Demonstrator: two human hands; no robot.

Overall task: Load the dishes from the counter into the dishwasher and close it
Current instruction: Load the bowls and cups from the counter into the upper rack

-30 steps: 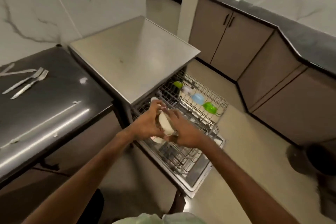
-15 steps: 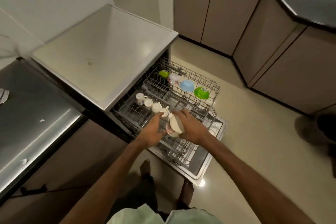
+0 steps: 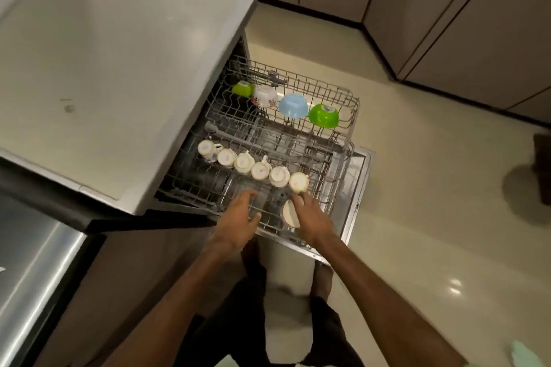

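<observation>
Six cups [image 3: 253, 165] inverted in row on upper rack [image 3: 353, 116]; four bowls [image 3: 293, 106] along far side. Loading looks well advanced; door [image 3: 359, 176] down, closing not yet done. Right hand [image 3: 311, 217] grips white cup [image 3: 289, 213] at rack's near edge, just beside row's end. Left hand [image 3: 238, 217] fingers spread and relaxed over rack wires, holding nothing; contact unclear.
</observation>
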